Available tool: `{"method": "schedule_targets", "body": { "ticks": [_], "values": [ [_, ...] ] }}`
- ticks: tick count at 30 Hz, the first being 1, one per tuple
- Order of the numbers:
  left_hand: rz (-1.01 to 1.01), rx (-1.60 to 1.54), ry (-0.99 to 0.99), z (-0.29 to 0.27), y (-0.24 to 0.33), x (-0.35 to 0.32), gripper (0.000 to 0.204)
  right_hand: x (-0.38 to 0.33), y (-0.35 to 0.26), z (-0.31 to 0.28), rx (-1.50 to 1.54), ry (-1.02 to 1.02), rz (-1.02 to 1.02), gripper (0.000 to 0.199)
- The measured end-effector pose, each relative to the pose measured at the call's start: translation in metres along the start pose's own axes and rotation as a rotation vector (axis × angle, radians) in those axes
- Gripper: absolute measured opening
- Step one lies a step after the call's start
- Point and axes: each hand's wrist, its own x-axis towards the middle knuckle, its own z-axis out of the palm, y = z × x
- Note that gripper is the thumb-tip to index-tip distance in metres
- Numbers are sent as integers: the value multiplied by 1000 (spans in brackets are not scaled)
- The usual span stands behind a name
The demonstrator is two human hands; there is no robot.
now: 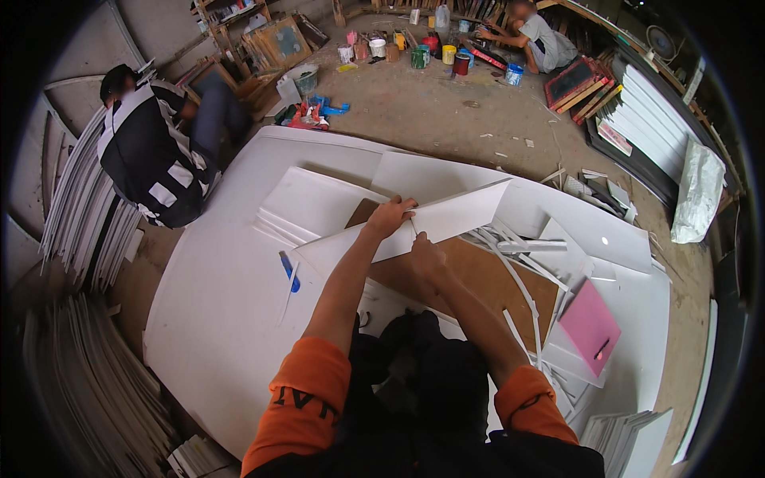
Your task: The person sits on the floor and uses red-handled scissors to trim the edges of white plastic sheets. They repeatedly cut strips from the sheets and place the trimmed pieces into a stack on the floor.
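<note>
Hands meet at the middle of a long white strip of board (446,219), which lies slantwise over the brown board (486,279) just beyond my knees. My left hand (389,217) grips the strip's far edge, fingers curled over it, while my right hand (425,253) is closed at its near edge, pinching something thin that I cannot make out; I judge the left holds the strip steady so the right can work along it. Right of the strip lies a tangle of narrow white offcuts (526,251), likely pushed aside there to keep the brown board bare. Further right and nearer rests a pink sheet (588,325) with a small dark tool on it, too small to tell. On the big white sheet (215,303) to my left lies a blue-handled knife (289,271), within easy reach. A stack of cut white panels (315,205) sits just beyond the strip. My lap hides the near edge of the brown board, and a person in a striped shirt (151,159) sits far left, their hands out of sight.
</note>
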Motion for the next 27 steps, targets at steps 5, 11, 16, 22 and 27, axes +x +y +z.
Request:
{"method": "schedule_targets", "body": {
  "ticks": [5, 11, 16, 22, 27],
  "values": [
    [23, -1, -47, -5, 5, 1, 27, 12, -4, -1, 17, 5, 12, 18],
    [8, 70, -2, 0, -4, 3, 31, 29, -6, 10, 146, 17, 82, 20],
    [-56, 90, 1, 4, 3, 0, 31, 25, 0, 10, 81, 21, 55, 19],
    [-36, 81, -23, 4, -2, 1, 30, -5, 2, 1, 74, -19, 20, 19],
    [7, 51, -40, 3, -5, 2, 29, 8, -1, 8, 10, 4, 7, 16]
  ]
}}
